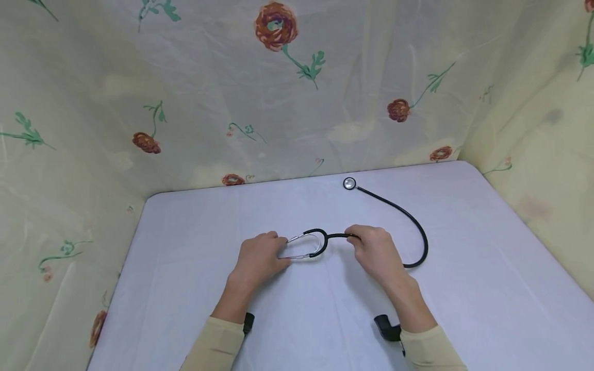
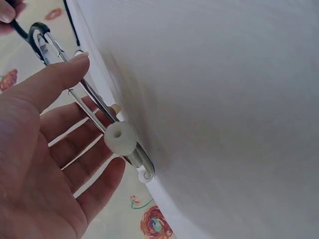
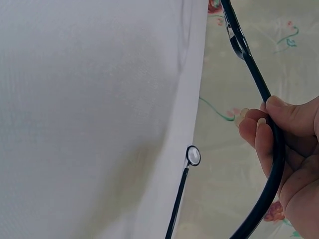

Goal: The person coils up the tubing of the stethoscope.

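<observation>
A stethoscope with black tubing point(image 1: 414, 221) and silver ear tubes point(image 1: 297, 256) lies across both hands. My left hand point(image 1: 262, 257) holds the ear tubes, thumb on one side and fingers on the other. In the left wrist view, a pale eartip point(image 2: 120, 138) sticks out past the fingers of that hand. My right hand point(image 1: 375, 252) pinches the tubing just beyond the black Y-shaped yoke point(image 1: 325, 242). From there the tube curves away over the table to the round chest piece point(image 1: 349, 183), which rests near the far edge.
The table point(image 1: 185, 288) is covered in a pale cloth. Flower-printed curtains point(image 1: 209, 77) hang behind it and along both sides. A black wrist device point(image 1: 389, 330) is worn at the right sleeve, and another point(image 1: 248, 323) at the left.
</observation>
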### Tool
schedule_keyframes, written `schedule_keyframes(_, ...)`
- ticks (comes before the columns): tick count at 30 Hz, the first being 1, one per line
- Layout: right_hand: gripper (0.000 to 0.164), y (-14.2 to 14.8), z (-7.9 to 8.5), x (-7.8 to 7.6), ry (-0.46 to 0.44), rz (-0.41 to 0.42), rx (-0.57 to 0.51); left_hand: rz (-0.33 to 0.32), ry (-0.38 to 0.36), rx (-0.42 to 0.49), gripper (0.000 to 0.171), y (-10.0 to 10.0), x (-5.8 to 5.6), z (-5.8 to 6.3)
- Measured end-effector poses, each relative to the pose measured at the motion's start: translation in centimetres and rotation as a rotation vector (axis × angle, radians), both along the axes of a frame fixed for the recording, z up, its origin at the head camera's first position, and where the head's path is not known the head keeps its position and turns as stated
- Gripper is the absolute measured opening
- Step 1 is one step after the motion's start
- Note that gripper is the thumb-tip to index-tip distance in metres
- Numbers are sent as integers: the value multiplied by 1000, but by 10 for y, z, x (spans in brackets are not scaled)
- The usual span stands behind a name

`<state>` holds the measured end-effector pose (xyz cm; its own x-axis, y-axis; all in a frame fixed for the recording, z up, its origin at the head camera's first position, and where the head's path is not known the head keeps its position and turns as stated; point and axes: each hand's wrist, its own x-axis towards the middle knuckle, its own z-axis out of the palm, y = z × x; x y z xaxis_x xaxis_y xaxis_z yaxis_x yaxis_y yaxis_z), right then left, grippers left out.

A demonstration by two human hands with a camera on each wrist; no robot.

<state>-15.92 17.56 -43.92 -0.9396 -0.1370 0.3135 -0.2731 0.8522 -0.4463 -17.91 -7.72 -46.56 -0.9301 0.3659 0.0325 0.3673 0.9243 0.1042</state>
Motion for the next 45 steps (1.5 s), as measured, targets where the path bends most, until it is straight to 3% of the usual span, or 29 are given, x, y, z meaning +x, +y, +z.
schedule_keyframes(13,11,2,2,1,25,21,-18,-11,-12,106,11,0,0,3)
schedule_keyframes(23,11,1,4,2,47,19,-11,-17,-21,129,8,1,1,6)
schedule_keyframes(35,13,0,9,3,77,54,-27,-54,12,116,7,2,2,4)
schedule_keyframes(45,13,-2,13,4,74,69,-4,-80,-72,165,24,4,2,5)
